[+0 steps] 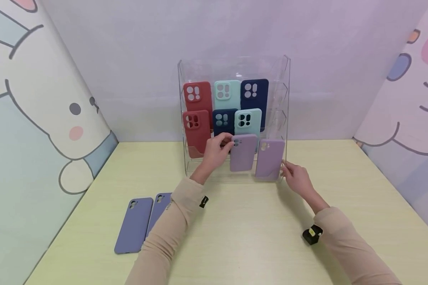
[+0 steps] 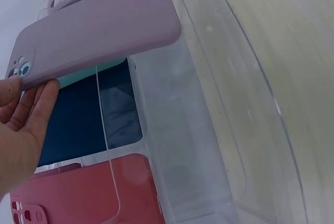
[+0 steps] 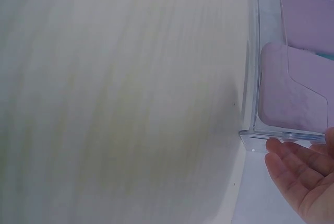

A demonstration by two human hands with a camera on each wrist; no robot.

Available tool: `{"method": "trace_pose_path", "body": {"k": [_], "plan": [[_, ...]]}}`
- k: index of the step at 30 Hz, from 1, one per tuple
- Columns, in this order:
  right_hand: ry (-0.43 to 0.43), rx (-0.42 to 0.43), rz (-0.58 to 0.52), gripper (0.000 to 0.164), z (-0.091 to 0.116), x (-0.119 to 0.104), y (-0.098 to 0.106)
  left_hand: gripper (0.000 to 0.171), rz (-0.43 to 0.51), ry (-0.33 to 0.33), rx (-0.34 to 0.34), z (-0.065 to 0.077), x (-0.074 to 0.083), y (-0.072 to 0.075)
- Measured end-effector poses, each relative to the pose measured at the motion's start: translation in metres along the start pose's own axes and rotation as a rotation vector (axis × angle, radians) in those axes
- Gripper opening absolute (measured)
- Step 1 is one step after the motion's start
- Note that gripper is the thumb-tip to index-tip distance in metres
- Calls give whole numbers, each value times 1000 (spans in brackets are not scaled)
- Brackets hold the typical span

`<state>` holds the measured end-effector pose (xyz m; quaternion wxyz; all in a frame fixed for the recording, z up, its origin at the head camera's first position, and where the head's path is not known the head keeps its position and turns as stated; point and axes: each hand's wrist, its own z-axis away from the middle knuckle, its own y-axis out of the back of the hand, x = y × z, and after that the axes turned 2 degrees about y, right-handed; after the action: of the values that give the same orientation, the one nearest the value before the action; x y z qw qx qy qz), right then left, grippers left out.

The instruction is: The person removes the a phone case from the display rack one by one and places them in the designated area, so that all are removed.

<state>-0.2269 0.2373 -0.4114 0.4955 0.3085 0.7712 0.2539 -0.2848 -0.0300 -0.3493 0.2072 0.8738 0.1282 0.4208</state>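
Note:
My left hand (image 1: 215, 149) pinches a light purple phone case (image 1: 243, 153) by its camera-cutout edge. In the left wrist view, that case (image 2: 99, 31) is tilted in front of the clear acrylic display rack (image 2: 182, 125), thumb on one side and fingers on the other. A second light purple case (image 1: 270, 159) stands at the right end of the rack's lowest tier. With fingers loosely extended, my right hand (image 1: 297, 177) touches the rack's lower right side; in the right wrist view, the fingertips (image 3: 276, 148) meet the outer side wall, and the thumb is partly cut off.
Red (image 1: 196, 132), mint (image 1: 249, 120) and navy (image 1: 255, 93) phone cases fill upper tiers. Two blue-purple cases (image 1: 133, 225) lie on the table at the left, one partly behind my left sleeve. Cartoon-printed panels (image 1: 32, 118) flank the pale wood table (image 1: 242, 237).

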Motion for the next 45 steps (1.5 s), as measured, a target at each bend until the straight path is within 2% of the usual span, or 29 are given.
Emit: {"method": "trace_pose_path", "body": {"k": [23,36,45], "plan": [[-1,-8,-11,32,2,0,0,17,-10,-86,18,11,22,24],[-9,-9,-4,32,2,-3,2,16,-4,-106,21,20,32,36],[-4,-8,-9,32,2,-1,1,16,-32,-156,21,26,41,47]]}}
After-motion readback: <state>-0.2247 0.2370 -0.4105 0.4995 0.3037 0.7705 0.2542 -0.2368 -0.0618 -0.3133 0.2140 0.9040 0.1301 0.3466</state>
